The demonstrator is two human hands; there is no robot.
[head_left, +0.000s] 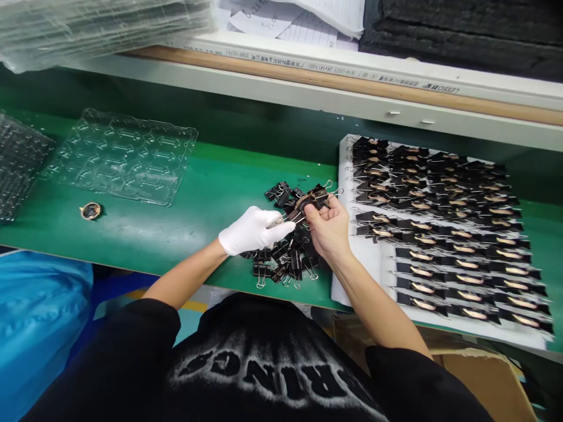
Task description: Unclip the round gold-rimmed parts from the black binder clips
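Over the green bench, my left hand, in a white glove, pinches the metal handles of a black binder clip. My bare right hand is closed around a dark clipped piece with binder clips on it; silver wire handles stick out past its fingers. Both hands meet at this piece, and its exact shape is partly hidden by the fingers. Beneath and around them lies a loose pile of black binder clips.
At the right, a white foam board holds rows of clipped pieces. A clear plastic tray lies at the left, near a small round part and stacked trays. A shelf edge runs along the back.
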